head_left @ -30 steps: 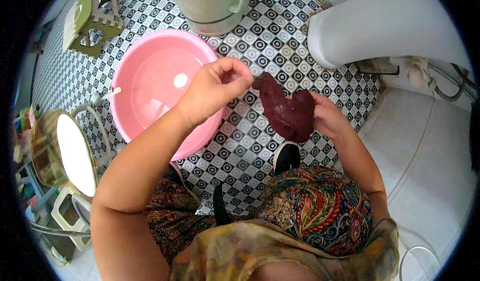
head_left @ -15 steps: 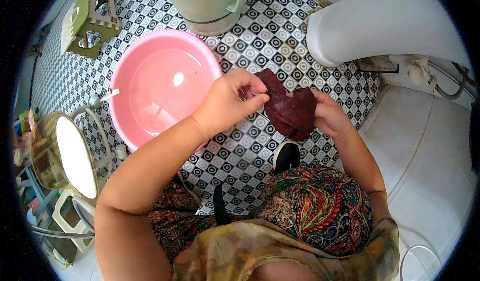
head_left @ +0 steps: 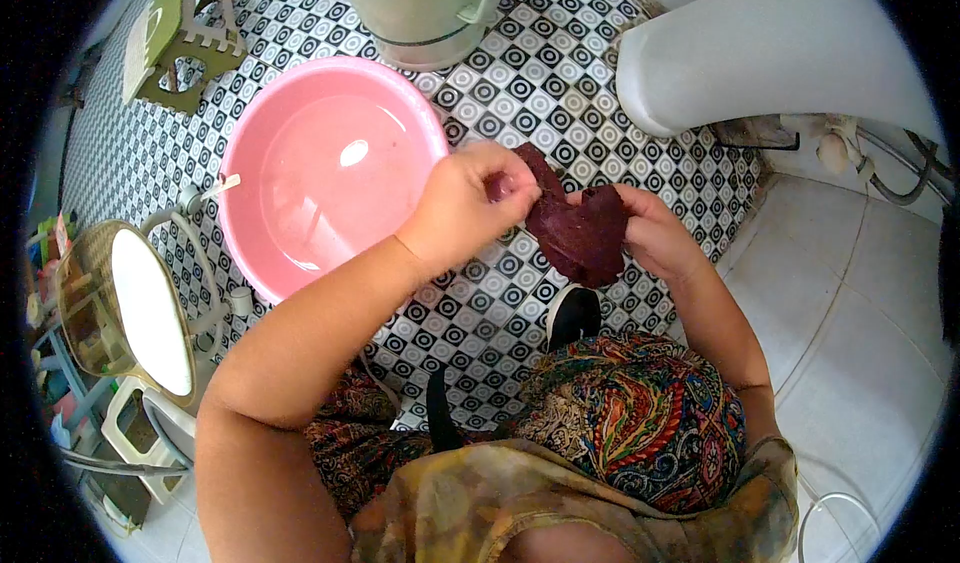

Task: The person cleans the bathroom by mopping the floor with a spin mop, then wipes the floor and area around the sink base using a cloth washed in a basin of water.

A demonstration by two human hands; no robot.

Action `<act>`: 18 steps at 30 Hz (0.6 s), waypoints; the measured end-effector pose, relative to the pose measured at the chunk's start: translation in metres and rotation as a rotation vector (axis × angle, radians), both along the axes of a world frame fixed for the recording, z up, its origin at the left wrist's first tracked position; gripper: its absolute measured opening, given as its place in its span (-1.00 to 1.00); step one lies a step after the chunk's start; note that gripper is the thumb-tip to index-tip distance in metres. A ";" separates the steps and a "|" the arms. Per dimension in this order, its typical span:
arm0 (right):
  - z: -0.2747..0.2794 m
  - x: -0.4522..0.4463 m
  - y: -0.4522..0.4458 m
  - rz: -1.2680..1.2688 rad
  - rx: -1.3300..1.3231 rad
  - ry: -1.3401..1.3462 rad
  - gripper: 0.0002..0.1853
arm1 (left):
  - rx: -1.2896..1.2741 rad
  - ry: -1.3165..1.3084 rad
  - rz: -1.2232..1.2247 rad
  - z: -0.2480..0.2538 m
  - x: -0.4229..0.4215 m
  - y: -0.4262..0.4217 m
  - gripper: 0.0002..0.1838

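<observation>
A piece of dark maroon cloth (head_left: 578,235), crumpled and folded, is held up between my hands above the tiled floor. At its left edge, my left hand (head_left: 470,203) pinches with thumb and forefinger; a tiny pale spot shows at the fingertips, too small to name. My right hand (head_left: 662,235) grips the cloth's right side, its fingertips partly hidden behind the fabric. Left of my hands stands a pink basin (head_left: 232,178) with clear water in it, my left wrist passing over near its right rim.
A pale green bucket (head_left: 425,23) stands behind the basin. A white pedestal (head_left: 740,53) rises at the right, with pipes (head_left: 890,173) beside it. At the left are a green and white stool (head_left: 180,53) and a round mirror (head_left: 150,313). My black shoe (head_left: 574,317) is below the cloth.
The cloth has shifted slightly downward and its folds have changed a little. My left hand's fingers have curled a bit more; both hands stay at the cloth.
</observation>
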State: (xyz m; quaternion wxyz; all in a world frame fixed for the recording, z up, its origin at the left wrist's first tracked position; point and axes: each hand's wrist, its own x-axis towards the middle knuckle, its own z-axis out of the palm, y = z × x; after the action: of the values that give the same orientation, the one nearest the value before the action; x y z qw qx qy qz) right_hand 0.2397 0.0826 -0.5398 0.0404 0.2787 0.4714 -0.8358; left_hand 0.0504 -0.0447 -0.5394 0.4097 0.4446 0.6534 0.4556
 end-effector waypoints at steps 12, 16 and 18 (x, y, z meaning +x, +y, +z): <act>0.002 0.007 0.001 -0.043 -0.053 0.019 -0.70 | -0.163 -0.129 0.088 -0.015 -0.032 -0.004 -0.90; 0.002 0.007 0.002 0.010 -0.032 0.008 -0.70 | -0.113 -0.147 0.063 -0.021 -0.021 -0.002 -0.88; 0.005 0.005 0.001 0.013 -0.025 0.003 -0.71 | -0.124 -0.159 0.061 -0.017 -0.019 -0.001 -0.89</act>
State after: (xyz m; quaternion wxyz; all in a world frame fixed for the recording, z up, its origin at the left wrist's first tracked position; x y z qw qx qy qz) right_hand 0.2450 0.0834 -0.5353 0.0483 0.2737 0.4628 -0.8417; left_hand 0.0319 -0.0460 -0.5567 0.4732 0.3607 0.6589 0.4603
